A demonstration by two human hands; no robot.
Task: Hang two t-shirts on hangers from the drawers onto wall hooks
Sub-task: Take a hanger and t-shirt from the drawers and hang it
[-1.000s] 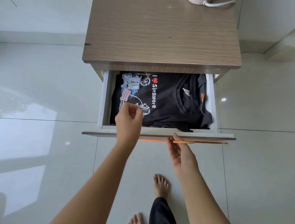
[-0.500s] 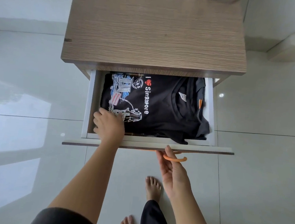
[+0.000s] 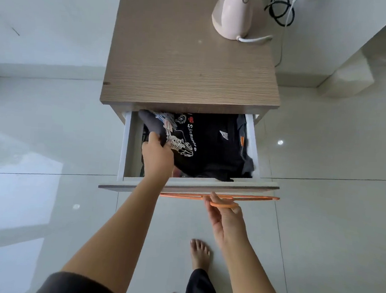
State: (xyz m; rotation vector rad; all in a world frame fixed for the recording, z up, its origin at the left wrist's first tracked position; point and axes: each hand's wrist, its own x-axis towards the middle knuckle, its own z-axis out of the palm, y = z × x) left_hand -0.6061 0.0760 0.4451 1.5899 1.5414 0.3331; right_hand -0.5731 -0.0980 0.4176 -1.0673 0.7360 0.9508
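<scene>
A folded black t-shirt (image 3: 210, 145) with a white Singapore print lies in the open white drawer (image 3: 191, 183) of a wooden cabinet. My left hand (image 3: 156, 154) is inside the drawer at its left side, fingers closed on the shirt's left edge, which is lifted and folded back. My right hand (image 3: 224, 214) is below the drawer front, holding an orange hanger (image 3: 248, 198) by its hook. The hanger lies flat and level along the drawer front's underside. More dark fabric sits under the top shirt.
The wooden cabinet top (image 3: 189, 60) carries a pale pink appliance (image 3: 234, 13) with a white cord, and black cables (image 3: 279, 7) hang behind it. Glossy white floor tiles (image 3: 49, 135) surround the cabinet. My bare feet (image 3: 198, 253) stand just below the drawer. A white ledge (image 3: 350, 73) is at right.
My left hand went from resting on the shirt's near-left corner to gripping its left edge and lifting it. The right hand keeps the hanger under the drawer front. The camera view tilted up.
</scene>
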